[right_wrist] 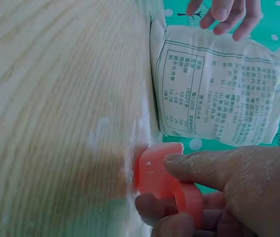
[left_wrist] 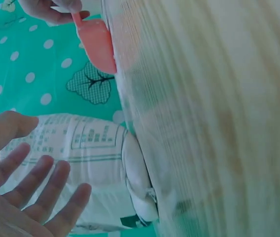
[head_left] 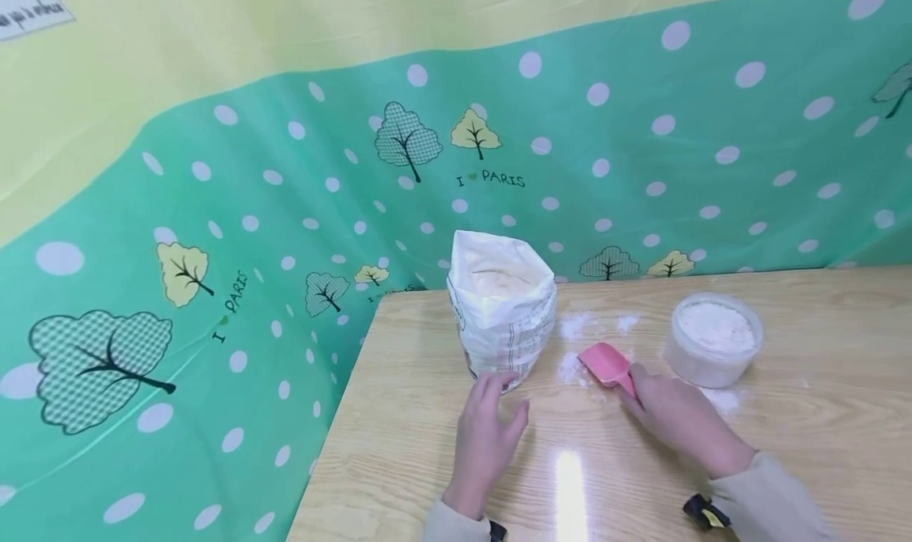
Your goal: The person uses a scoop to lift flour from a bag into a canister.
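A pink scoop (head_left: 606,365) lies low over the table, its handle gripped by my right hand (head_left: 687,419). White powder dusts that hand (right_wrist: 248,182) in the right wrist view, where the thumb presses on the scoop (right_wrist: 155,170). My left hand (head_left: 487,435) is in front of the white bag (head_left: 504,328), fingers relaxed and apart in the left wrist view; nothing is in its palm. The bag stands upright with its top open and whitish powder inside. Printed text covers the side of the bag (right_wrist: 219,84) in the right wrist view.
A clear round tub (head_left: 712,368) of white powder stands right of the scoop. Spilled powder (head_left: 573,368) lies on the wooden table (head_left: 399,439) between bag and tub. Behind hangs a green and yellow cloth (head_left: 641,130) with dots and trees.
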Demonstrator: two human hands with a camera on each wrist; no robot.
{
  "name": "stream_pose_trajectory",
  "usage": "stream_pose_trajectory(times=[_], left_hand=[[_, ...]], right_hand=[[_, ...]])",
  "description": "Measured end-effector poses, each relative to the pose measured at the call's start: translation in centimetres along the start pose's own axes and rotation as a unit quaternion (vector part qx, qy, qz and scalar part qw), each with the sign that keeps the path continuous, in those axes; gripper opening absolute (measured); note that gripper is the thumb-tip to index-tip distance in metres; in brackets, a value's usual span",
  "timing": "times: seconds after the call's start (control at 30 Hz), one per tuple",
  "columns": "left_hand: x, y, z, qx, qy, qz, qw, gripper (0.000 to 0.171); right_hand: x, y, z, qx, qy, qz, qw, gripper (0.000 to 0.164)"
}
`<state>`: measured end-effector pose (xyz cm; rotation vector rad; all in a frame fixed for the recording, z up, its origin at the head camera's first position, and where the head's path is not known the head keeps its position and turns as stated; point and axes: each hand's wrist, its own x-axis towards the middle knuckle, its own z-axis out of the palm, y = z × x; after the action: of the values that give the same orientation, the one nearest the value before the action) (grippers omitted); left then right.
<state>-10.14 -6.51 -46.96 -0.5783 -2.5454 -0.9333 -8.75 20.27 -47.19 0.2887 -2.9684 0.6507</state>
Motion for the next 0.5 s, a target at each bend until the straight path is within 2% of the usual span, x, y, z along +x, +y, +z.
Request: stream_pose_trajectory(times=[0.17, 0.33, 0.4, 0.5], left_hand=[[-0.1, 0.5, 0.5, 0.024, -0.011, 0.016, 0.9995, 0.045], [0.0, 1.1, 0.8, 0.082, -0.051, 0.027, 0.9950, 0.057], [0.1, 1.2, 1.0, 0.113, -0.069, 0.037, 0.9905, 0.066], [0.1, 1.4, 1.2, 0.156, -0.083, 0.063, 0.9823, 0.074]], right_hand=[[-0.1, -0.5, -0.1, -0.020, 0.002, 0.000, 1.000, 0.029], [-0.5, -0.7, -0.7, -0.030, -0.010, -0.002, 0.999, 0.030], [-0.7, -0.7, -1.1, -0.042, -0.001, -0.011, 0.999, 0.038], [-1.2, -0.8, -1.6, -0.052, 0.017, -0.013, 0.998, 0.058]])
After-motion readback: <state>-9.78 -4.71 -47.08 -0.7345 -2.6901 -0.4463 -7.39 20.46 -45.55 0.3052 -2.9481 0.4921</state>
